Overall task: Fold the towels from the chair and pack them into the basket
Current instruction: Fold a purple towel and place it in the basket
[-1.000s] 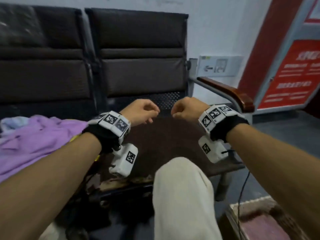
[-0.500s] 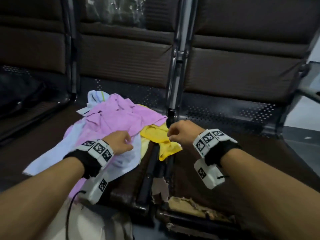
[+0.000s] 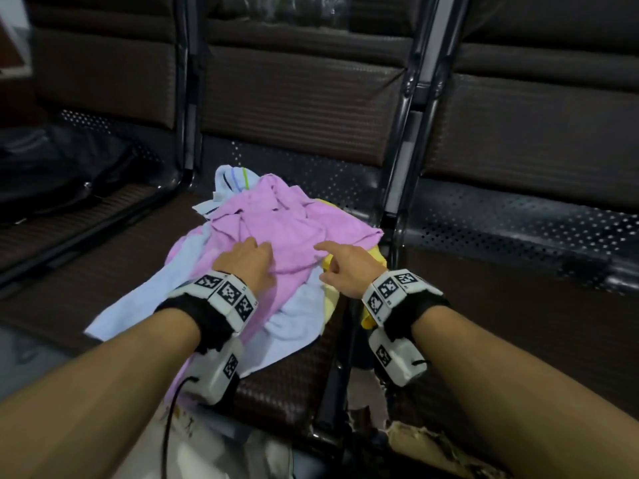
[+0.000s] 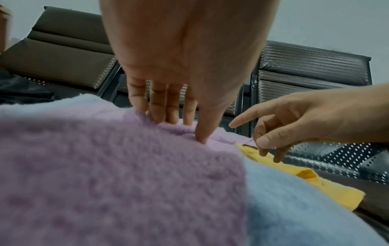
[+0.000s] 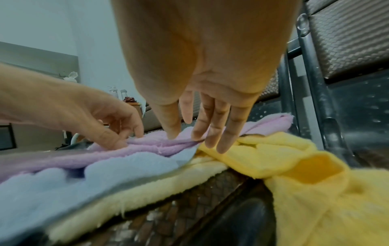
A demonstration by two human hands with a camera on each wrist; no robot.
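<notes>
Both hands are down on the towel heap: the left hand (image 3: 246,262) lies on the pink towel (image 3: 287,224) with fingers fairly straight and fingertips pressing into the pile, the thumb dug in beside them, while the right hand (image 3: 347,271) hovers spread at the pink towel's right edge, index finger extended and the other fingers only loosely bent, gripping nothing yet. Judging by this, the left hand pins the pink towel so the right can find an edge and lift that one towel free of the tangle. The pink towel tops a crumpled heap on the seat of the bench (image 3: 145,271), with a light blue towel (image 3: 138,299) spilling toward the seat's front edge and a yellow towel (image 3: 377,257) poking out at the seat's right edge by the metal divider. A white striped towel (image 3: 228,181) sits at the heap's back. No basket is visible in any view, and nothing is folded yet.
</notes>
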